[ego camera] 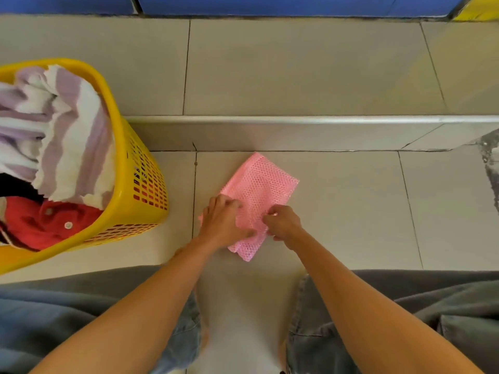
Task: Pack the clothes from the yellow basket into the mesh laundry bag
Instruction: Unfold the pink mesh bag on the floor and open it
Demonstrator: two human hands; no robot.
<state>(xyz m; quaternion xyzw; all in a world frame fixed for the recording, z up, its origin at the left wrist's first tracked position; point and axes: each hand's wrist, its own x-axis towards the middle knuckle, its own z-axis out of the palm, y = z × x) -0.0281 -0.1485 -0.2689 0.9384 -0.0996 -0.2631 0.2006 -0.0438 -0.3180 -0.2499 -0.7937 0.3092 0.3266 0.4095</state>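
On the tiled floor (351, 211), the folded pink mesh laundry bag (259, 190) is pinched by left hand (224, 222) and right hand (283, 225); the yellow plastic basket (140, 179) of striped and red clothes (54, 136) stands at nine o'clock, no legible writing.

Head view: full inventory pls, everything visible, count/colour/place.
mesh laundry bag: 1, pink, folded flat on the floor tiles, centre, under both hands
basket: 1, yellow, perforated wall, on the floor at left
striped garment: 1, lilac and white, on top of the pile in the basket
red garment: 1, red with pale buttons, near side of the basket
dark garment: 1, black, mostly hidden between the other two
step: 1, beige tile with metal edge, behind the bag
wall base: blue, top edge
legs: 2, grey shorts, bottom
left hand: 1, grips the bag's left edge
right hand: 1, pinches the bag's near-right edge
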